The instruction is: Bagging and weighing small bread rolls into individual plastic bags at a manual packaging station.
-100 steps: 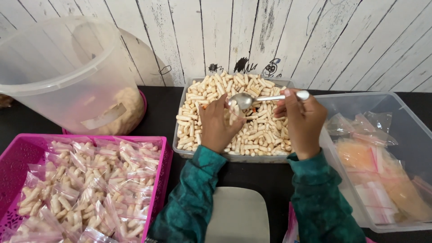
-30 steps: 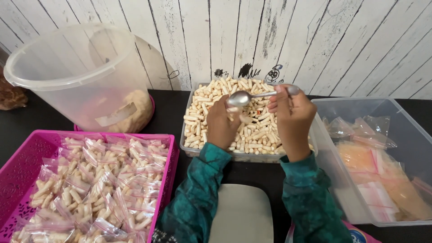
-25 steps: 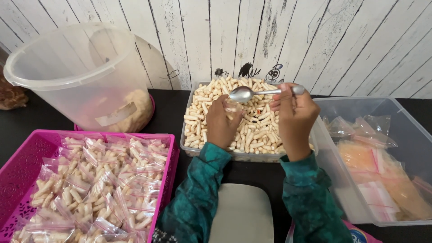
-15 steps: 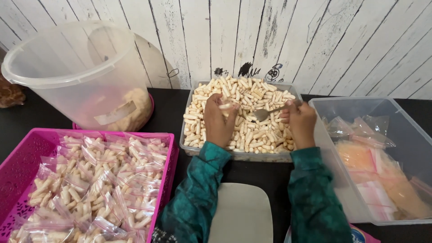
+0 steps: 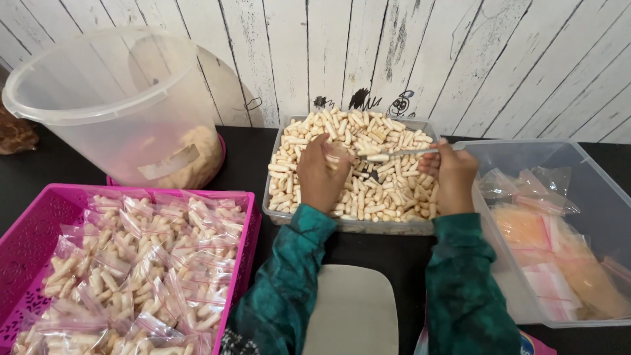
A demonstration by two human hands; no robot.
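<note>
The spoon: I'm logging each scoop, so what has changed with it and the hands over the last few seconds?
The spoon, held in the right hand, dipped from above the tray into the biscuit sticks and now sits low, loaded, beside the small clear bag in the left hand. Neither hand let go. The bucket, pink basket and clear bin stayed put.

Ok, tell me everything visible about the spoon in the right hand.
The spoon looks like shiny metal, with a slim straight handle and a small bowl. It lies roughly level above the clear tray of pale stick-shaped snacks. The right hand pinches the handle's far end, and the bowl points toward the left hand, which holds a small clear bag beside it. The bowl seems to carry a snack or two, though that is hard to tell.
</note>
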